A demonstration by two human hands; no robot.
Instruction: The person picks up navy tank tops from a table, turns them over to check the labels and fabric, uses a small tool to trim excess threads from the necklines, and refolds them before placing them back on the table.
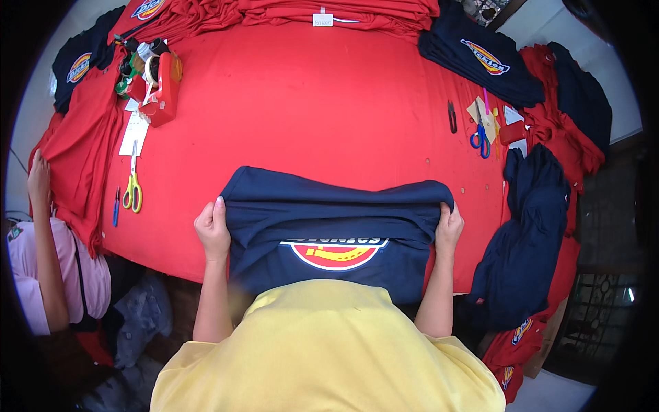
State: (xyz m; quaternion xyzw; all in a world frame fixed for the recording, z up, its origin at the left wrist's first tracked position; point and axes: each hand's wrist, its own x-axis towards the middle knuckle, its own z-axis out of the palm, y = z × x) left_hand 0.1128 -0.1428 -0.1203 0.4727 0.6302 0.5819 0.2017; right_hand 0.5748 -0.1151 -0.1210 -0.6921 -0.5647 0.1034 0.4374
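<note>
Red cloth covers the big table (329,96), and shirts lie in piles all around its edges. Both hands are closed on one dark blue shirt (329,206). The left hand (213,230) pinches its left side and the right hand (448,226) pinches its right side, each with fingers curled over the edge. The shirt lies between the two hands, so its long way runs left to right across the person's front. Both hands are about as near to it as each other. The top part looks folded back toward the person, over a round red and yellow badge (335,254), though the fold is hard to see well. Farther out, yellow scissors (133,185) lie to the left and blue scissors (480,141) to the right. Another person's hand (38,175) rests on red cloth at the far left.
</note>
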